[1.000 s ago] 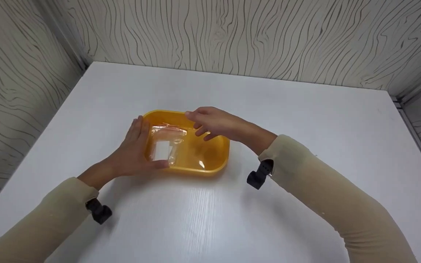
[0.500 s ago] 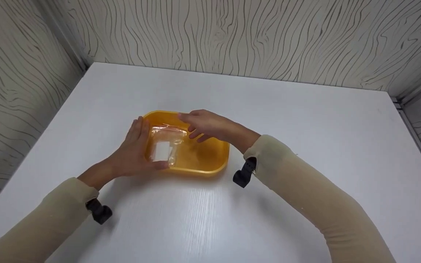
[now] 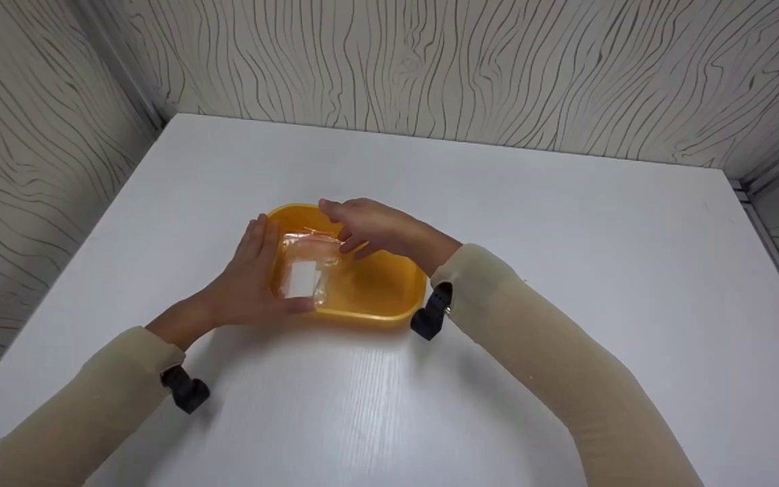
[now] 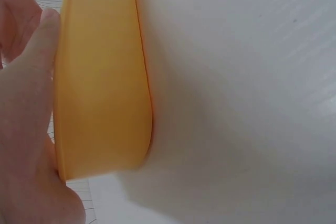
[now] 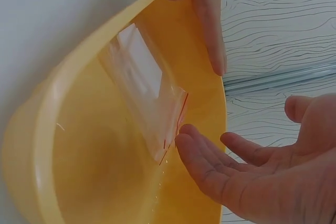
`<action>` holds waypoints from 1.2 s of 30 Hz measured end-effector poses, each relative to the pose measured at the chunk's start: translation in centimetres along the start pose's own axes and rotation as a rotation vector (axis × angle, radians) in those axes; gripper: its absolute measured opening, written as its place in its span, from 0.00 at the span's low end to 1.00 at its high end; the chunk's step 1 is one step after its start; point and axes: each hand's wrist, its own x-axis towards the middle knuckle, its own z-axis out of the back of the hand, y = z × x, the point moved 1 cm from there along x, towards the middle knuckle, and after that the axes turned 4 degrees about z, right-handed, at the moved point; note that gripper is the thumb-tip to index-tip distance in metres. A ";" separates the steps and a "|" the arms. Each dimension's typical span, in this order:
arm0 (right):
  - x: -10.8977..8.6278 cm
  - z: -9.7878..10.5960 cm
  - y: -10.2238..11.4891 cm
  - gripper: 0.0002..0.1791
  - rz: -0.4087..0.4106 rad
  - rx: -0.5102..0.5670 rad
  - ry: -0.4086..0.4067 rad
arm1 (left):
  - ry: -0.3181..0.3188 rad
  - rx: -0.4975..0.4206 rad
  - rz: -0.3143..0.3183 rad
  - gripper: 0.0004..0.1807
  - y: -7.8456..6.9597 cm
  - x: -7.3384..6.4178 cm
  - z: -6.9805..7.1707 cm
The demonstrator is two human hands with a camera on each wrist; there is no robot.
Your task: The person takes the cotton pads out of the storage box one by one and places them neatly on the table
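A yellow plastic basin (image 3: 376,297) stands on the white table. Inside, toward its left end, lies a clear zip bag (image 5: 144,82) with a red line along its seal. White paper-like pieces (image 3: 302,279) show through the plastic. My left hand (image 3: 244,284) rests on the basin's left end, fingers extended along the side and thumb lying on the near rim. Reaching over the basin from the right, my right hand (image 3: 376,226) has loosely extended fingers and holds nothing. In the right wrist view its fingertips (image 5: 186,137) come right beside the bag's sealed edge.
The white table (image 3: 565,223) extends around the basin. Wood-grain patterned panels (image 3: 430,67) rise behind the table and at both sides. Black wrist-worn devices (image 3: 186,390) hang from both sleeves, the right one near the basin's right corner.
My right hand has moved left across the basin, bringing its fingers to the bag's far right corner. My left hand, the basin and the bag stay where they were.
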 end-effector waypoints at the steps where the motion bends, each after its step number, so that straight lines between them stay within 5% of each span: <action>1: 0.2 -0.1 0.0 0.39 -0.002 0.000 0.003 | 0.001 -0.004 0.001 0.76 0.0 0.0 0.0; 15: 1.6 -1.3 0.0 0.38 -0.060 0.039 -0.018 | -0.005 0.005 -0.005 0.76 0.1 0.0 0.1; 36: 1.9 -2.1 -1.1 0.28 0.033 0.024 -0.006 | -0.013 -0.017 -0.034 0.77 0.5 0.2 -0.2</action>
